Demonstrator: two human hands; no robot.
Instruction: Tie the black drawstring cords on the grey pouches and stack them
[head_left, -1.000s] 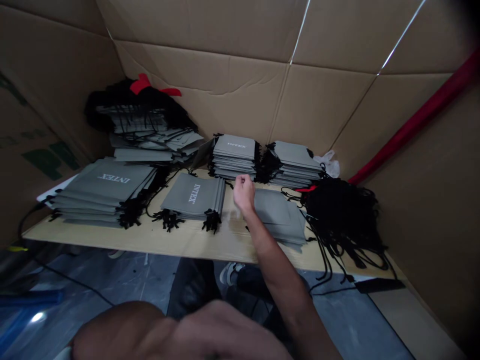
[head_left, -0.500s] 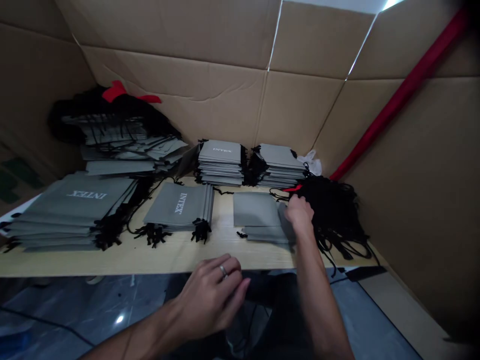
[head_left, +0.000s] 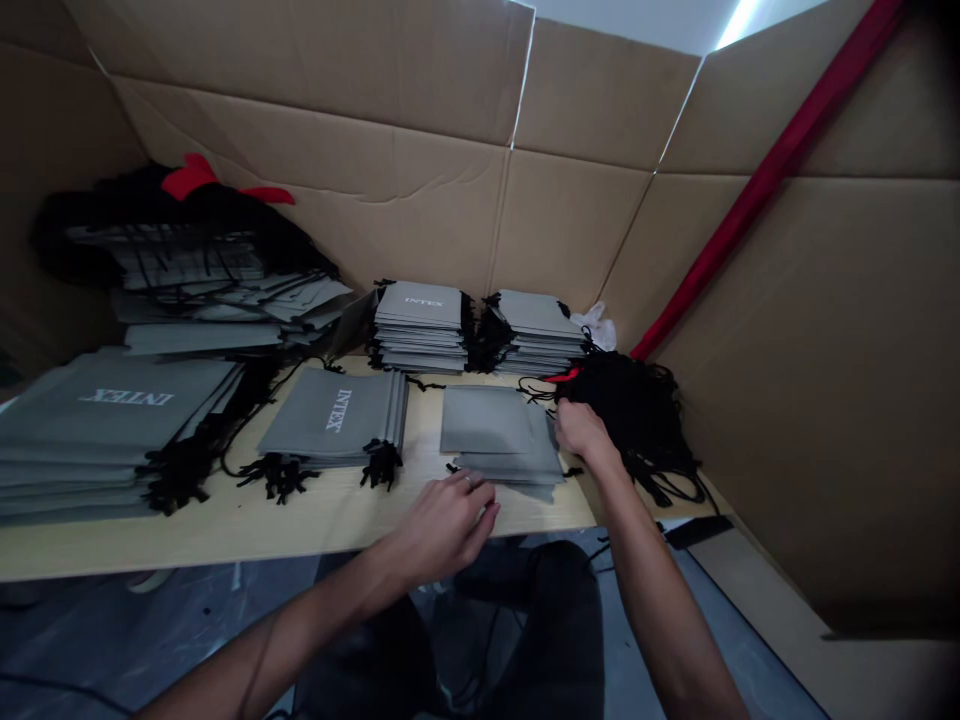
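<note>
My left hand, with a ring on one finger, is at the near edge of two overlapping plain grey drawstring pouches. Its fingers are loosely bent, with the thumb apart, and I see nothing held. My right hand is closed at the left side of a heap of black cords, beside the pouches' right edge. Its fingertips are hidden, so what they grip cannot be made out. To the left lies a stack of grey pouches printed INTEX, black cord ends hanging at its front.
Two neat pouch stacks, one printed INTEX and one plain, stand along the cardboard wall. A larger stack and a messy pile with black cords fill the left. A red strip slants down at right.
My left hand has moved forward, up to the pouches' near edge. My right hand stays by the cord heap; the lower pouch now shows more at right. The camera view has shifted.
</note>
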